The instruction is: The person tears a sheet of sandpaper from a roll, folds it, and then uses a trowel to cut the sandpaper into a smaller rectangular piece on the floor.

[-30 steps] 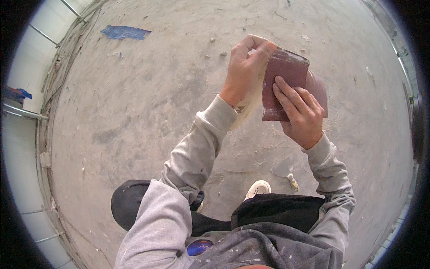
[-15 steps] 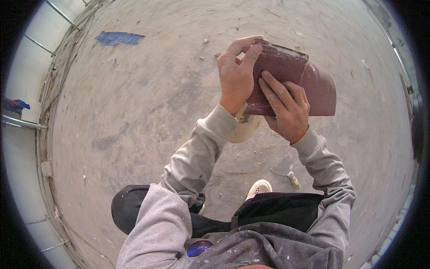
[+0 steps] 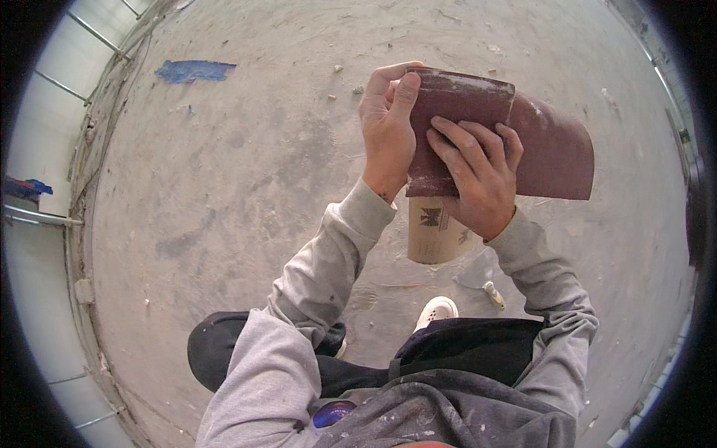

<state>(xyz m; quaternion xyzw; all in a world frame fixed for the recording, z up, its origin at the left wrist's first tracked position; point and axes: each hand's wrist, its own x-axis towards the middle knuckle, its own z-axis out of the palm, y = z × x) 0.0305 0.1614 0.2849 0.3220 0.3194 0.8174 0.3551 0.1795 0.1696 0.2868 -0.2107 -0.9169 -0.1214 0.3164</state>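
Note:
In front of me I hold sandpaper [image 3: 556, 149], reddish brown on its grit side and dusted white along the upper edge. It looks folded or layered: a squarer piece lies over a longer part that curves out to the right. A tan strip of printed backing hangs below. My left hand [image 3: 390, 127] pinches the upper left corner between thumb and fingers. My right hand [image 3: 482, 175] grips the lower middle, its fingers spread across the grit face and its thumb hidden behind.
A putty knife [image 3: 489, 291] lies on the dusty grey concrete floor [image 3: 224, 224] near my shoe [image 3: 438, 308]. Farther off at the left is a torn blue scrap [image 3: 196, 71]. Small crumbs of debris are scattered about. Metal rods [image 3: 45, 218] stick out along the left wall.
The curved right part of the sandpaper reaches farther right, and more of the tan backing hangs below. My left hand has moved slightly left; both hands keep their hold.

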